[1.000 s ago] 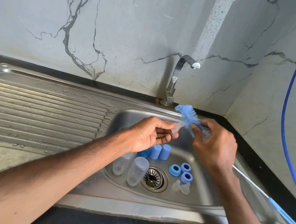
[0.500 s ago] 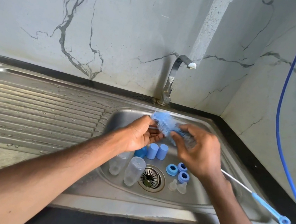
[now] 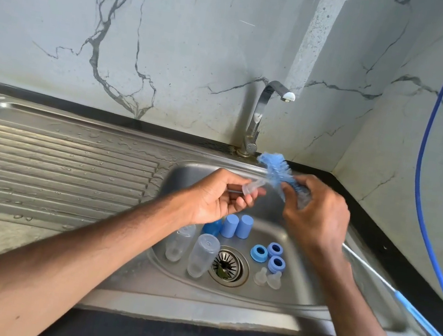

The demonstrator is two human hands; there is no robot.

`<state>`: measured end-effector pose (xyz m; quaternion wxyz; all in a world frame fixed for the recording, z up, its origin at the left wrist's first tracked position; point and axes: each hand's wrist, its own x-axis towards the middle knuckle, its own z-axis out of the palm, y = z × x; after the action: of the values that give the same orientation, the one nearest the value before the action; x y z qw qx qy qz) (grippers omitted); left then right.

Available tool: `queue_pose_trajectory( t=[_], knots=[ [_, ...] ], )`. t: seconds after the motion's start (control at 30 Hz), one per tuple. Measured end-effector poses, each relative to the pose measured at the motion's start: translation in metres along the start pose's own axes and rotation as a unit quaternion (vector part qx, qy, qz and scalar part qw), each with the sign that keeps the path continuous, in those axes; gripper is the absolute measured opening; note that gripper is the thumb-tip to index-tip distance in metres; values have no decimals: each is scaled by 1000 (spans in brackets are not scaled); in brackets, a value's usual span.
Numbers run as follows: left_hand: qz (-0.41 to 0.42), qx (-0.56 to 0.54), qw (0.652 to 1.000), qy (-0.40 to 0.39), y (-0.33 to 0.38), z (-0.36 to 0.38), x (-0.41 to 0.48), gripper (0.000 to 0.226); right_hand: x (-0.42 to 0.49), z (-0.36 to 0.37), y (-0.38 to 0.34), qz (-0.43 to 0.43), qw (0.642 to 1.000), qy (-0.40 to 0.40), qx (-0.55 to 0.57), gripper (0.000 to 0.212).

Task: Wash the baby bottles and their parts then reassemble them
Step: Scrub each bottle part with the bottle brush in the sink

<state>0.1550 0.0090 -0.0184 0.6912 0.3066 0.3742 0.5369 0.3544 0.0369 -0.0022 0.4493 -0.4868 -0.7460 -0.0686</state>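
Note:
Over the steel sink basin (image 3: 308, 292), my left hand (image 3: 218, 196) pinches a small clear teat (image 3: 252, 187). My right hand (image 3: 320, 212) grips the blue bottle brush (image 3: 275, 167) just below its bristles, which sit right beside the teat. The brush's long wire handle (image 3: 420, 315) trails off to the lower right. In the basin lie two clear bottles (image 3: 202, 255), three blue caps (image 3: 237, 226), three blue collar rings (image 3: 270, 255) and two more clear teats (image 3: 268, 278).
The tap (image 3: 260, 116) stands at the back of the sink, with no water running. A wet ribbed draining board (image 3: 54, 170) stretches to the left. A blue hose (image 3: 433, 143) hangs along the right wall. The drain strainer (image 3: 228, 266) sits mid-basin.
The brush head has pulled back to the right, away from my left hand, so the teat shows clear of the bristles. Both hands sit a little higher over the basin.

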Motion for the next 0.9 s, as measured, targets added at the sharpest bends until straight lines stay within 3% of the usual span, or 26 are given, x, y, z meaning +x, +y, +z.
queue_pose_trajectory(
  t=[0.33, 0.6, 0.77, 0.9],
  knots=[
    [46, -28, 997, 60, -4, 2, 0, 27, -11, 0, -4, -62, 995, -41, 70, 12],
    [47, -47, 998, 15, -5, 4, 0, 12, -10, 2, -3, -40, 996, -46, 60, 15],
    [69, -23, 997, 37, -4, 3, 0, 18, -6, -1, 2, -1, 998, -29, 54, 17],
    [79, 35, 994, 62, -6, 8, 0, 13, -13, 0, -8, -57, 994, -42, 87, 12]
  ],
)
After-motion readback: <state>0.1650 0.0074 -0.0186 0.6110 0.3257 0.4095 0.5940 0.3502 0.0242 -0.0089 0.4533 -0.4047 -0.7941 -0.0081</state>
